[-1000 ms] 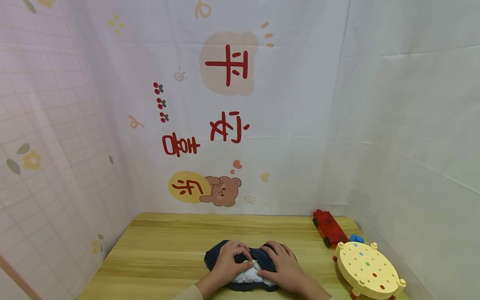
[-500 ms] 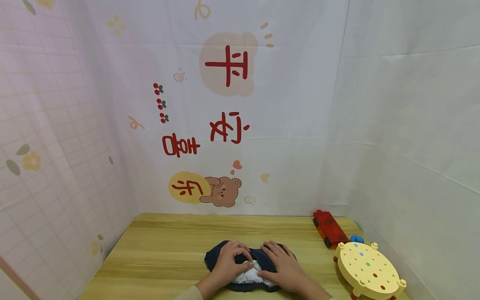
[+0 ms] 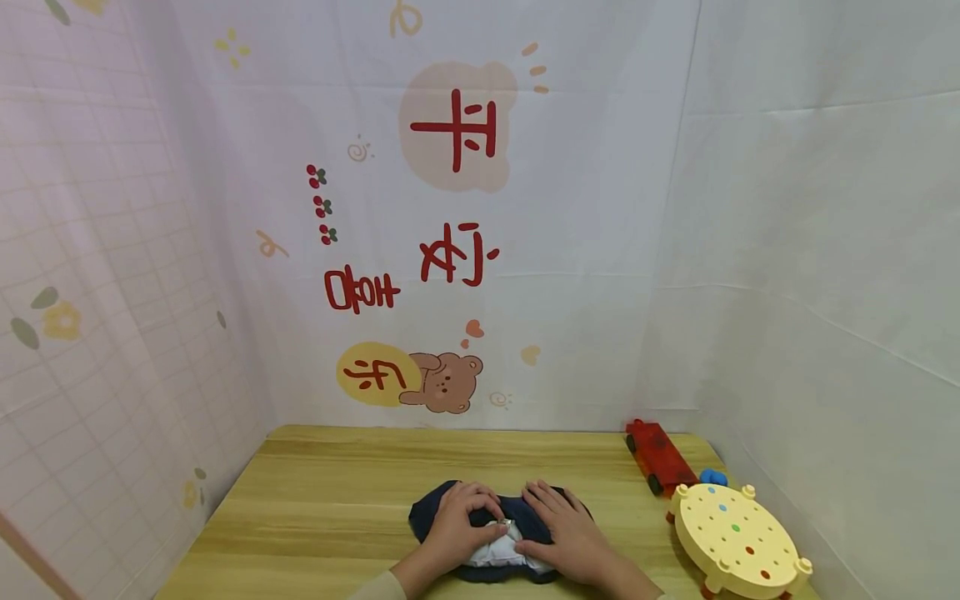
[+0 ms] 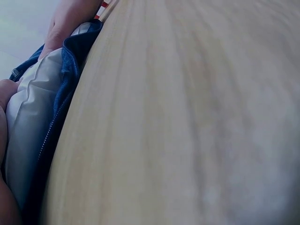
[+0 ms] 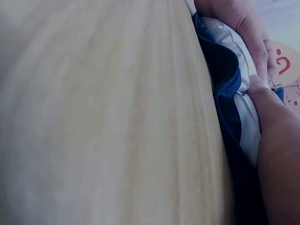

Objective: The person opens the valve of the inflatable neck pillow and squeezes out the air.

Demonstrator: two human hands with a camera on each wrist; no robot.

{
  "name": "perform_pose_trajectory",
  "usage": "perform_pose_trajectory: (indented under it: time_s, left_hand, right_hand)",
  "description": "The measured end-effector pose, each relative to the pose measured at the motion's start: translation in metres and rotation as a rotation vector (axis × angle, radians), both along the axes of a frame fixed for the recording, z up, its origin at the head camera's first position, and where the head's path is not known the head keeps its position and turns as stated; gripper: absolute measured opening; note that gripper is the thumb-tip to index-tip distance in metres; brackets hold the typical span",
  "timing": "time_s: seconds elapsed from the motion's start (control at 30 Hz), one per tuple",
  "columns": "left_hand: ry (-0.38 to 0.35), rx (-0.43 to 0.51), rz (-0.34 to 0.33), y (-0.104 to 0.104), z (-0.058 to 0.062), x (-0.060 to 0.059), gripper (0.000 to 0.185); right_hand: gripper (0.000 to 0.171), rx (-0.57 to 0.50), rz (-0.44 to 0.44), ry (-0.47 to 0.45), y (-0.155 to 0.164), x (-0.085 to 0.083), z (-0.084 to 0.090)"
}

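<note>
A navy zippered cover point(image 3: 522, 510) with a lobed outline lies at the front middle of the table, its zip undone. Through the opening shows a wrinkled white inner point(image 3: 495, 552) with a seam. The left hand point(image 3: 459, 521) grips the cover's left half, its thumb and index finger meeting at a small shiny metal piece point(image 3: 507, 522) by the opening's far edge. The right hand point(image 3: 564, 533) holds the right half, fingers over the far side and thumb pressed against the white inner. Zip teeth run along the near navy edge point(image 5: 227, 119) in the right wrist view.
At the right, a round yellow toy stool point(image 3: 735, 537) with coloured dots lies near the table edge. Behind it are a red toy car point(image 3: 660, 457) and a small blue piece point(image 3: 712, 477). White printed cloth walls point(image 3: 585, 250) enclose the wooden table point(image 3: 337, 483).
The right hand's fingers shift very slightly on the cover. The left hand, the cover and the white inner stay in place.
</note>
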State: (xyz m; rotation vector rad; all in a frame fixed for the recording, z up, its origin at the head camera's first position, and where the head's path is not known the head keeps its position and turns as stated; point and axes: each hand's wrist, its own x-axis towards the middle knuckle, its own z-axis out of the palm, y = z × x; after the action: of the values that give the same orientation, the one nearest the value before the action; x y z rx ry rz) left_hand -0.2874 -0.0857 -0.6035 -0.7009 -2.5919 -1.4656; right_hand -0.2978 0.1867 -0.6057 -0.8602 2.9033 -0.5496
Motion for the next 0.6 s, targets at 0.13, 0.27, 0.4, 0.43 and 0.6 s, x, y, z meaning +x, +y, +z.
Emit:
perform_pose_trajectory:
  time_s: [0.13, 0.27, 0.4, 0.43, 0.6]
  left_hand:
    - [0.002, 0.002, -0.003, 0.0003, -0.0016, -0.0007, 0.013]
    - [0.006, -0.001, -0.003, 0.0006, -0.0031, -0.0018, 0.013]
    - [0.016, 0.001, -0.001, 0.0008, -0.0032, -0.0016, 0.012]
    - [0.017, 0.002, -0.002, 0.0009, -0.0030, -0.0012, 0.011]
    - [0.028, 0.007, -0.001, 0.0016, -0.0011, 0.0010, 0.011]
  right_hand:
    - [0.107, 0.010, -0.005, -0.010, -0.0007, 0.0008, 0.0006]
    - [0.108, 0.020, -0.009, -0.012, -0.0012, 0.0016, 0.0011]
    - [0.108, 0.023, -0.007, -0.008, -0.0011, 0.0016, 0.0004]
    - [0.108, 0.026, -0.006, -0.005, -0.0010, 0.0015, 0.0001]
    - [0.108, 0.034, 0.001, 0.007, -0.0002, 0.0007, -0.0017]
